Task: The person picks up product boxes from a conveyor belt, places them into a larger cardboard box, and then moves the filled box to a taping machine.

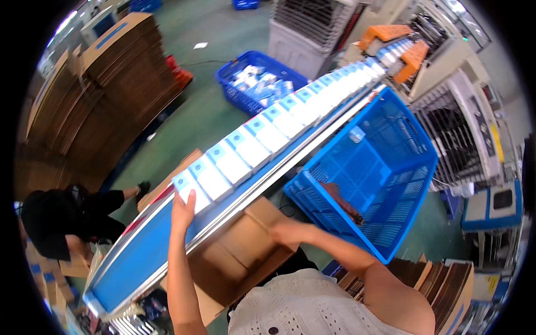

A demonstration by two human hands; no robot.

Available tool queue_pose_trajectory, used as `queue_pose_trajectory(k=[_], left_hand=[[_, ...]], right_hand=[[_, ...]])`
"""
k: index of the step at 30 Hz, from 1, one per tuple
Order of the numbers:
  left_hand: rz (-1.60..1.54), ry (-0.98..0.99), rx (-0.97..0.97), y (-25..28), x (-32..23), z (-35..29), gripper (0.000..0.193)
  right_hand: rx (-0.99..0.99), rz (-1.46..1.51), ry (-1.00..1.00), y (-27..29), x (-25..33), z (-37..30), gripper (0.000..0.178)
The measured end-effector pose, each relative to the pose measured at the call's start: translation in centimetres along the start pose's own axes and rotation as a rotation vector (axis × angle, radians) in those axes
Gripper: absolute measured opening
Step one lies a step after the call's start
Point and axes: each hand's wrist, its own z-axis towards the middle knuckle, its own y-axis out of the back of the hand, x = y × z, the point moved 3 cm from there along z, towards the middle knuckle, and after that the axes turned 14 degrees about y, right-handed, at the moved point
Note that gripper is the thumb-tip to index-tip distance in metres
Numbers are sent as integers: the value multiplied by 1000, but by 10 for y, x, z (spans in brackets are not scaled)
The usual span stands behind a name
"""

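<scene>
A long row of white-and-blue small boxes (245, 147) stands side by side on a blue conveyor belt (151, 245). My left hand (183, 210) touches the nearest box at the row's lower left end, its fingers stretched out against it and not wrapped round it. Below the belt, close to my body, an open cardboard box (237, 245) tilts with its inside showing; no goods are visible in it. My right hand (287, 231), slightly blurred, is closed on that cardboard box's right edge.
A big blue plastic crate (357, 167) with something brown inside stands right of the belt. Behind it, a blue basket (234, 95) holds loose small boxes. Stacked flat cardboard (100, 106) rises at left, near a crouching person (72, 218). More cardboard (441, 290) leans at lower right.
</scene>
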Motion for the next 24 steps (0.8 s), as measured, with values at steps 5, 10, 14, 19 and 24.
queue_pose_trajectory(k=[5,10,14,19,24], left_hand=[[-109,244,-143,15,15,-5,62],[-18,311,-338,40,38,-11,67],[39,394,-358,79,61,-24,74],[29,510,-360,90,37,-38,77],[-110,250,-479,114,-5,-98,72]], right_hand=[[-1117,-381,67,186,30,-18,14],[-823,-489,2,199,10,62,24],[-719,-135,-50,199,21,80,45],[-834,110,54,173,37,125,66],[-885,-95,82,185,83,78,55]])
